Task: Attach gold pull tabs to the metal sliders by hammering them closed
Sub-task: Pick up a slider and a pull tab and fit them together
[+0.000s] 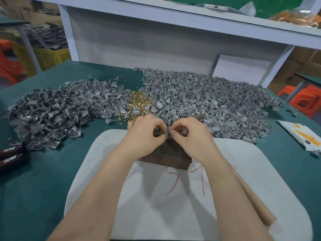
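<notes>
My left hand (145,131) and my right hand (190,134) meet fingertip to fingertip over a dark wooden block (166,153). Between them they pinch a small grey metal piece (166,133); any gold part on it is hidden by the fingers. A small heap of gold parts (137,103) lies just beyond the hands. Grey metal pieces lie in two big piles, one to the left (57,108) and one to the right (208,100). A wooden hammer handle (251,195) lies on the white pad under my right forearm; its head is hidden.
The block sits on a white pad (243,171) marked with red scribbles, on a green table (34,188). Two black grips labelled TAPER (10,155) lie at the left edge. A white packet (302,134) lies at the right. A white shelf unit (156,40) stands behind the piles.
</notes>
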`<state>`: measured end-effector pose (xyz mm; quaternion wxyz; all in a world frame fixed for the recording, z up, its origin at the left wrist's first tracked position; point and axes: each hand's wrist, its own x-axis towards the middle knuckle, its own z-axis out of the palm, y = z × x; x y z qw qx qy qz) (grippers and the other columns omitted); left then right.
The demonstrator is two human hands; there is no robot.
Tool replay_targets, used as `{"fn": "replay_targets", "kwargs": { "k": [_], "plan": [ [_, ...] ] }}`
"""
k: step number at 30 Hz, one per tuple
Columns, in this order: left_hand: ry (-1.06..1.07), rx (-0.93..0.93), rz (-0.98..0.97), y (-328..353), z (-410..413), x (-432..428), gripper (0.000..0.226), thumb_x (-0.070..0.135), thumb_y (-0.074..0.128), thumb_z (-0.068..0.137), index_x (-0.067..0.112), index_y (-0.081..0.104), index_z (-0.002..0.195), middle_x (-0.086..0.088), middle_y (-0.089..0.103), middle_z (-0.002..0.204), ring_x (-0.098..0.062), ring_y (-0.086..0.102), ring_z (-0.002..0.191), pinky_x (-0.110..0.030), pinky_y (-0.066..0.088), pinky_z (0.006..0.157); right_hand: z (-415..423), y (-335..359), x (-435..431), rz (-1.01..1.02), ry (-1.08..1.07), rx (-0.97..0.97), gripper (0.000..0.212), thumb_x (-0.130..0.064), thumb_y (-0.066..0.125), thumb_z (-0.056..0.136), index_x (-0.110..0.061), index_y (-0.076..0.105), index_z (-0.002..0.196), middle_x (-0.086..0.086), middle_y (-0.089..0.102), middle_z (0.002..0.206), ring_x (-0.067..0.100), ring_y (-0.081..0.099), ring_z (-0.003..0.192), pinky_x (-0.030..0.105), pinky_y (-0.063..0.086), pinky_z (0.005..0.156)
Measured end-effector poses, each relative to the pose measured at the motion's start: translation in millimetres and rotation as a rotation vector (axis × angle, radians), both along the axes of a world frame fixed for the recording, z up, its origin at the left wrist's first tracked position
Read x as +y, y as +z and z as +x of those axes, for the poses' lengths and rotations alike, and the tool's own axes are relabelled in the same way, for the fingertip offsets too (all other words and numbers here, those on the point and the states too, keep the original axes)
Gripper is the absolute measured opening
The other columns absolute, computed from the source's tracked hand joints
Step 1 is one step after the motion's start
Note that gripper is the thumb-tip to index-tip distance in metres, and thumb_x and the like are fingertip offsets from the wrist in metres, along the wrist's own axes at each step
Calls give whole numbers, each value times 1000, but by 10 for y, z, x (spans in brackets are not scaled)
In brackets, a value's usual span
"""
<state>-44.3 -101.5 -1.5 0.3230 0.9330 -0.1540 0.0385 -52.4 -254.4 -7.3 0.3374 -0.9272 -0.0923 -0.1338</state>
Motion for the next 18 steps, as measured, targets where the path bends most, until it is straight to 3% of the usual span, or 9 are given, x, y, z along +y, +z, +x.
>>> {"fn": "replay_targets", "kwargs": {
  "k": [9, 18],
  "plan": [
    [-34, -18, -65, -36, 27, 10, 11, 26, 66, 84, 30, 60, 75, 13, 49, 81, -22, 57, 99, -44, 43, 94, -4, -19, 17, -32, 8, -40, 17, -16, 65, 83, -30, 61, 75, -11, 47, 76, -1, 45, 66, 22, 34, 66],
    [-39, -32, -71, -59, 50, 7, 4, 24, 66, 84, 22, 66, 81, 8, 54, 87, -23, 56, 98, -43, 45, 92, 2, -24, 63, -47, -15, -37, 17, -16, 64, 82, -30, 58, 73, -10, 46, 76, 10, 46, 71, 30, 42, 74]
  ]
}}
